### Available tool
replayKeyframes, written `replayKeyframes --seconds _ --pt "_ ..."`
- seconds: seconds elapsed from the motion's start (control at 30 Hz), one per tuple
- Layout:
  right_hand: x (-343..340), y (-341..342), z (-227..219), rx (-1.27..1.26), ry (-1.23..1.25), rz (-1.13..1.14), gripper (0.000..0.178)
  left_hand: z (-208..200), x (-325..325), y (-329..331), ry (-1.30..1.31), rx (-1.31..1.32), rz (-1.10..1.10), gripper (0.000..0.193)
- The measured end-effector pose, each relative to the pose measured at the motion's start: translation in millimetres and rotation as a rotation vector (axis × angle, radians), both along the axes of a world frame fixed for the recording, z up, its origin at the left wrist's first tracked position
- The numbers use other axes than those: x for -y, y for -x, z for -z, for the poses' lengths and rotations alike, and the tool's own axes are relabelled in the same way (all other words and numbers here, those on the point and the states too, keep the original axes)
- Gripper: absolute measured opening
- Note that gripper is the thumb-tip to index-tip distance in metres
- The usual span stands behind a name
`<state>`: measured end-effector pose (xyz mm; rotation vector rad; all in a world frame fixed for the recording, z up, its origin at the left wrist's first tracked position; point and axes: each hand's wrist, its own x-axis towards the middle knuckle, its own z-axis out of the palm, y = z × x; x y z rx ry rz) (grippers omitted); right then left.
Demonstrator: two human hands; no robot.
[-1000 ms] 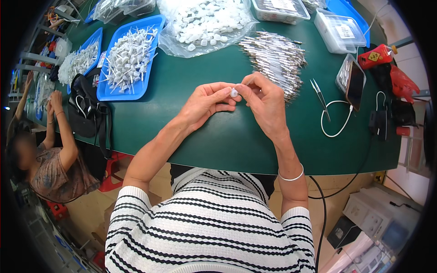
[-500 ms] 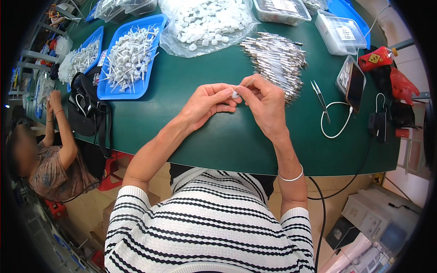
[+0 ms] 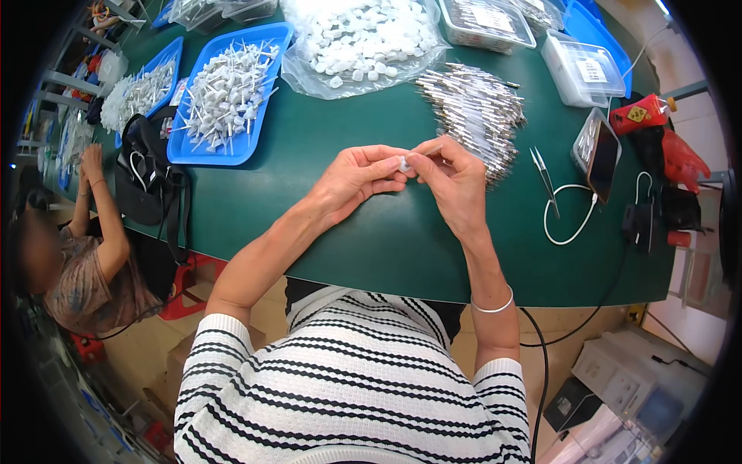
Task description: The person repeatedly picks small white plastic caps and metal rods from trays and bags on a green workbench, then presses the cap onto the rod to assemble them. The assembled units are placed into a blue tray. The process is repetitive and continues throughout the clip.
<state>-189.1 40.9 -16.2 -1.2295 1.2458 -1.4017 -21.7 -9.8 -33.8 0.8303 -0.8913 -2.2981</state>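
Note:
Above the green table, my left hand (image 3: 352, 179) pinches a small white plastic cap (image 3: 404, 164) between thumb and forefinger. My right hand (image 3: 453, 184) meets it there, its thumb and forefinger closed at the cap's right side. What lies inside the right fingers is mostly hidden; a thin greyish edge shows near them. Just beyond the right hand spreads a pile of thin metal-ended rods (image 3: 475, 116). A clear plastic bag (image 3: 309, 87) full of similar white caps (image 3: 363, 46) lies past both hands.
Left of me, a blue tray (image 3: 205, 157) holds white capped stems, with a black bag (image 3: 143, 178) beside it. On the right are tweezers (image 3: 545, 178), a white cable (image 3: 558, 242), a phone (image 3: 604, 162) and plastic boxes (image 3: 576, 69). Another person (image 3: 100, 263) sits at far left.
Both hands stay together around the cap, which sits slightly further right in the picture. The view has shifted a little; nothing was visibly let go.

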Motion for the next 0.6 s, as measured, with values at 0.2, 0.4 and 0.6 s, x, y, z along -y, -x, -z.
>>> replayKeyframes --seconds 0.2,0.4,0.6 --pt "-1.6 2.7 -3.3 -0.125 -0.005 0.008 0.003 -1.9 -0.9 -0.2 0.029 0.021 -0.038 0.024" --pt "-3.7 -3.5 -0.3 -0.184 0.101 0.073 0.006 -2.3 -1.0 -1.1 0.072 0.033 -0.081 0.024" --pt "-1.3 -4.7 1.8 -0.256 0.200 0.066 0.005 -3.9 -3.6 -1.9 0.153 0.044 -0.121 0.024"
